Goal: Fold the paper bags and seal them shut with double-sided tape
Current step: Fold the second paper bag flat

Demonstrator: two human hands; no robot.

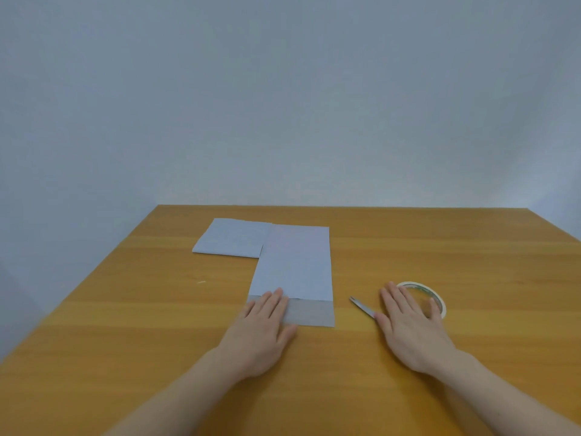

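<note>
A pale paper bag (pixel 295 262) lies flat and lengthwise on the wooden table (pixel 125 309), its greyer near end (pixel 311 313) toward me. My left hand (pixel 267 322) rests flat on that end's left corner, fingers together. A second, folded bag (pixel 231 236) lies behind and to the left, its right edge tucked under the first. My right hand (pixel 408 322) lies flat over the left part of a tape roll (pixel 432 297), fingers spread. Just left of that hand, a thin metal blade (pixel 361 306), perhaps scissors, sticks out from under it.
A plain grey-blue wall (pixel 283 105) stands behind the table's far edge. A tiny white scrap (pixel 201 281) lies on the wood left of the bags. Bare wood shows to the left, right and front.
</note>
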